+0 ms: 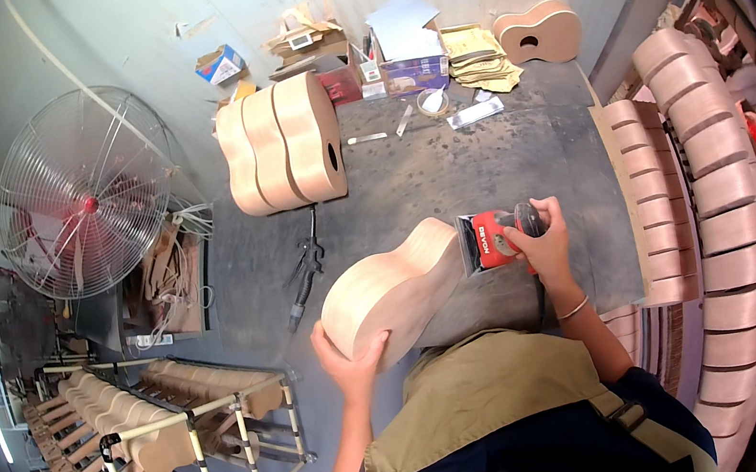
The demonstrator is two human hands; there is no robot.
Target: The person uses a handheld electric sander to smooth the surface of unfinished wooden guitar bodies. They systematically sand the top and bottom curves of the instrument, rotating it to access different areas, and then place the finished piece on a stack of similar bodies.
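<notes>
An unfinished pale wooden guitar body (395, 287) stands on its side on the dark workbench (446, 168). My left hand (349, 361) grips its lower rounded end. My right hand (541, 242) holds a red and black electric sander (494, 239), whose pad presses against the body's far end.
Three more guitar bodies (280, 143) stand upright at the bench's back left, another (541, 31) at the back right beside sandpaper sheets and boxes. An air tool with hose (304, 280) lies on the bench. A large fan (87, 195) stands left; racks of bodies fill the right (710, 189) and lower left (133, 415).
</notes>
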